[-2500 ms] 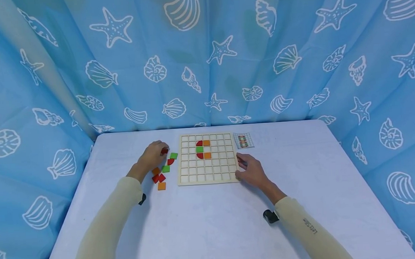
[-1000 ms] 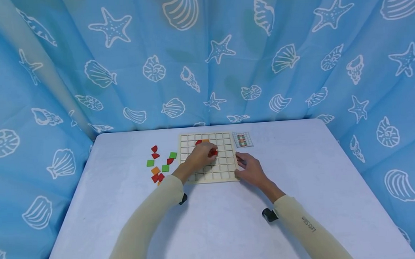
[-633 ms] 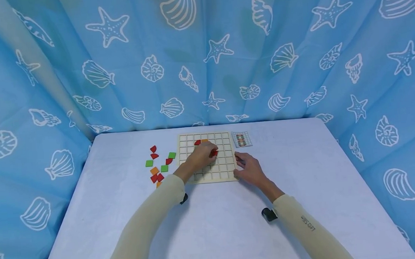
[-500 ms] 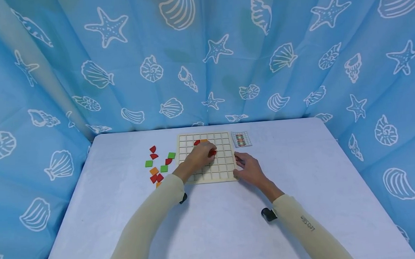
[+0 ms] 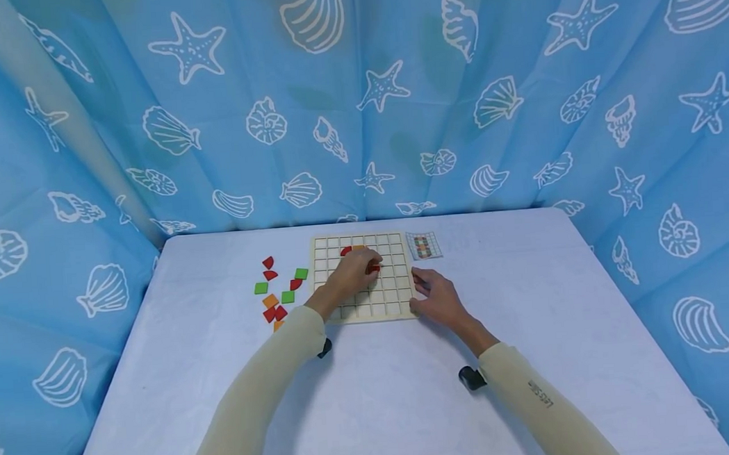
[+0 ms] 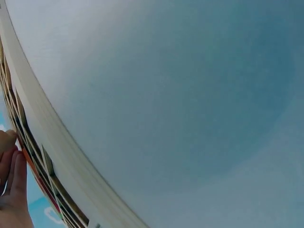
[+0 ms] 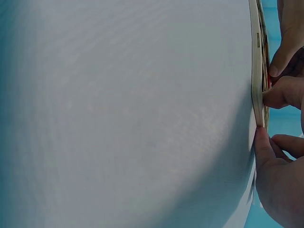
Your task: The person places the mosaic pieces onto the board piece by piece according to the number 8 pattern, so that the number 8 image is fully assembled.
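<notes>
Over the pale wooden grid board (image 5: 396, 307), my left hand (image 5: 350, 275) pinches a red tile (image 5: 373, 269) low at its cells. The fingers cover most of the tile's outline. Behind the hand, a red quarter-circle tile (image 5: 346, 251) and an orange tile (image 5: 358, 247) show in the grid; tiles placed nearer are hidden under it. My right hand (image 5: 440, 298) grips the board's near right side. In the right wrist view, its thumb (image 7: 263, 147) presses the board's edge (image 7: 257, 76). The left wrist view catches only part of the left hand (image 6: 13, 190) beyond the board's rim.
Left of the board lie several loose tiles: red quarter circles (image 5: 269, 262), green squares (image 5: 261, 288) and orange squares (image 5: 271, 301). A small printed pattern card (image 5: 424, 245) is at the board's back right corner. The white-covered table (image 5: 375, 394) meets a blue shell-print curtain (image 5: 359, 137) behind.
My left hand has carried a red tile from the loose tiles rightward onto the board. Over the last half second it has hardly moved. The right hand stays at the board's side.
</notes>
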Tool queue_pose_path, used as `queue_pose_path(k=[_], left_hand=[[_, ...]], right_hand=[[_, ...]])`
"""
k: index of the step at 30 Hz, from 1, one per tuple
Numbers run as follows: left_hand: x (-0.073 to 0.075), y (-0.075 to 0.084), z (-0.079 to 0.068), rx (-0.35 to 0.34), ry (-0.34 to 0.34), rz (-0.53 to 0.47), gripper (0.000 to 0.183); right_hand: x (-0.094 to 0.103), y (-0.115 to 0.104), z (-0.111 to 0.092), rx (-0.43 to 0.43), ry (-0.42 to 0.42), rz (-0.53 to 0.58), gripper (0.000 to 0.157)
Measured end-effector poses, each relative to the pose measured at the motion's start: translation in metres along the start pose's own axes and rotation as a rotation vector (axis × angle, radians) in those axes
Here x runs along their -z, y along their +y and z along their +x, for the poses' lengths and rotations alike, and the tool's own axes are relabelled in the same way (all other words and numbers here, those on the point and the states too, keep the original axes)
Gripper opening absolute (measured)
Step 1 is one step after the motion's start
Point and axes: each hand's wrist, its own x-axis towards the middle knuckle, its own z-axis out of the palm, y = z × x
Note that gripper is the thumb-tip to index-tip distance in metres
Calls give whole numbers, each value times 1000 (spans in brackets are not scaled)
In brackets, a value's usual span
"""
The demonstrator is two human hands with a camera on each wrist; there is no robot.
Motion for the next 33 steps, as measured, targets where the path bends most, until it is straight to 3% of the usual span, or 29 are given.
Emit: queue_pose_path(k=[15,26,33], left_hand=[[-1,2,-2,-23,38,-18,27],[10,0,-6,120,22,-147,31],[3,-4,-4,97,27,-91,33]], right_hand=[[1,-1,1,11,-8,9,71],[1,3,0,-1,5,-5,72],[-1,1,0,11,3,12,72]])
